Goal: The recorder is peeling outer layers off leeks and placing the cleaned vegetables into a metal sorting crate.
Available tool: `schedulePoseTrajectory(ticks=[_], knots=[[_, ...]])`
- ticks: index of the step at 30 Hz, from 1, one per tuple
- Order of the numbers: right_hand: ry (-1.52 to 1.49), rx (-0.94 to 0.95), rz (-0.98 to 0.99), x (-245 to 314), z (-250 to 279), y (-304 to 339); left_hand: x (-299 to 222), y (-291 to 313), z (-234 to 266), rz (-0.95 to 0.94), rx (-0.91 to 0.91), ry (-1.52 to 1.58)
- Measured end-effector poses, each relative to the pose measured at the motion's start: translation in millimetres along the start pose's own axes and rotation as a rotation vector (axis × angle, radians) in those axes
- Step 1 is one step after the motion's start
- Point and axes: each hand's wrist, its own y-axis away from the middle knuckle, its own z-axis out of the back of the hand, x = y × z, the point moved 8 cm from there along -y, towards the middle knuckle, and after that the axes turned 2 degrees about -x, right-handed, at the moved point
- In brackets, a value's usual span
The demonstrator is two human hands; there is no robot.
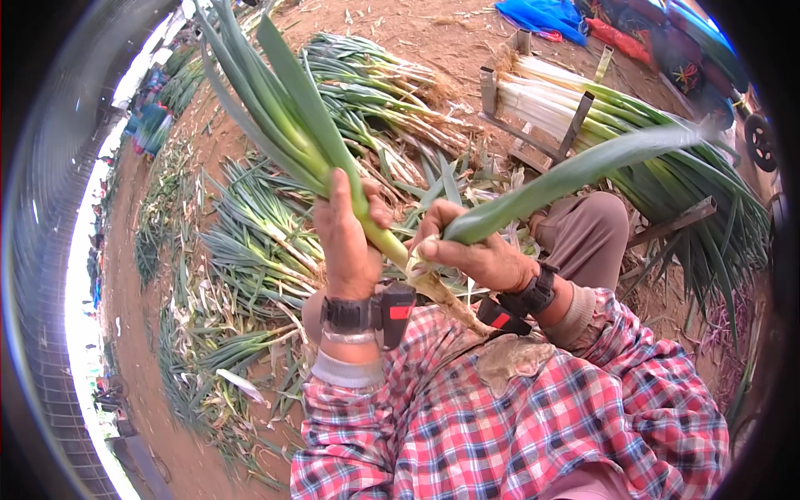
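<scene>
My left hand [346,242] is wrapped round the stalk of a large green onion [386,242], whose leaves fan out toward the upper left. The lower end of the stalk, brownish and dirty, slants down toward my lap. My right hand [483,254] pinches a long, broad green outer leaf [575,173], which is bent away from the stalk and reaches to the upper right. Finger and thumb of this hand are close to the stalk, where the leaf's base meets it.
Unpeeled green onions lie in piles [258,237] on the soil ahead and to the left, among loose peelings [225,400]. At the right, a metal rack [575,125] holds a stack of clean white-stemmed green onions [542,92]. A blue sheet [546,18] lies beyond it.
</scene>
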Motion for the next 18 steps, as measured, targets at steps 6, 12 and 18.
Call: schedulePoseTrajectory(ticks=[6, 12, 18], knots=[[-0.02, 0.041, -0.234, -2, 2, 30, -67, -32, 59, -0.215, -0.159, -0.003], [0.571, 0.126, -0.178, -15, 30, 60, -124, -35, 150, -0.333, -0.386, 0.033], [0.659, 0.542, -0.578, -12, 4, 75, -178, -39, 236, -0.336, -0.513, -0.032]])
